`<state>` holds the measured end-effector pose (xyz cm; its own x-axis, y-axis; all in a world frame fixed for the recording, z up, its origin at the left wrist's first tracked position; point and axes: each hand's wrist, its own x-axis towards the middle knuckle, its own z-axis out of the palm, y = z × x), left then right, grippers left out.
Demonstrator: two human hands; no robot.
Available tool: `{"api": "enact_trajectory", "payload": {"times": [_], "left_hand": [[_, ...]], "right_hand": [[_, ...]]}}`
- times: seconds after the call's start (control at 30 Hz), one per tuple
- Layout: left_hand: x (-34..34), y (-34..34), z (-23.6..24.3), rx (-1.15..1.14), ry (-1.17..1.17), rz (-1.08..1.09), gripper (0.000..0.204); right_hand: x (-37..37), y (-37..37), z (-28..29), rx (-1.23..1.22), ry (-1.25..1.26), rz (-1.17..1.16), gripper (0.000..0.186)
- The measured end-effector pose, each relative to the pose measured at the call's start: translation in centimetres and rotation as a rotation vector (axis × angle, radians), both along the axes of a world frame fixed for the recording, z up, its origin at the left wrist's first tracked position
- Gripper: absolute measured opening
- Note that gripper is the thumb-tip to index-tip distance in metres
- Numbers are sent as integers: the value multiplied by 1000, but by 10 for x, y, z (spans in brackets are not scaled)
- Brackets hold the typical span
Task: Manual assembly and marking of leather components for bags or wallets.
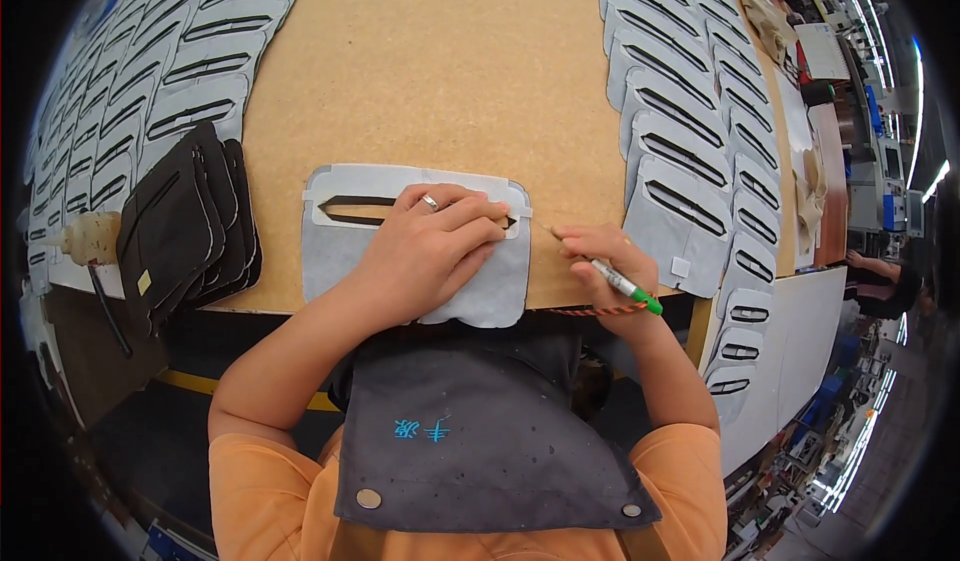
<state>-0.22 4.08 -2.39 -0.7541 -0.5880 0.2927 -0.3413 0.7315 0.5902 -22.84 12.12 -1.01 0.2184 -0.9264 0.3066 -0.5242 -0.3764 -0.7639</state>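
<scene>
A pale grey panel (340, 261) with a dark-edged long slot lies at the table's front edge, its lower part hanging past the edge. My left hand (425, 246), with a ring, presses on it; the bent fingers bunch at the slot's right end and cover part of the slot. In my right hand (612, 261), just right of the panel, is a slim white pen-like tool (622, 281) with a green end. Its thin tip points left toward the panel, apart from it. A striped orange and black cord circles my right wrist.
Overlapping rows of similar slotted panels line the table's left (205, 66) and right (665, 111) sides. A stack of dark panels (180, 216) leans at the left front, beside a yellowish bottle (92, 238). Another person (875, 279) is at the far right.
</scene>
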Motion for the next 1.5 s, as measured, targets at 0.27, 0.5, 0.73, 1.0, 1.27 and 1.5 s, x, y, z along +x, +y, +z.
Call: {"api": "enact_trajectory", "payload": {"times": [0.27, 0.5, 0.73, 1.0, 1.27, 1.5], "left_hand": [[-2, 0, 7, -88, -73, -15, 23], [3, 0, 2, -117, -56, -64, 29], [-1, 1, 5, -99, -28, -34, 29], [-1, 0, 6, -90, -35, -50, 34], [-1, 1, 4, -105, -82, -50, 36], [2, 0, 5, -84, -121, -56, 37]], "right_hand": [[14, -5, -5, -39, 21, -56, 14], [16, -5, -6, -64, 13, -72, 11], [18, -9, -7, -26, -116, -130, 10], [32, -15, 5, -131, 99, -81, 13], [34, -16, 7, -156, 209, -95, 13], [14, -30, 4, 453, -309, -259, 12]]}}
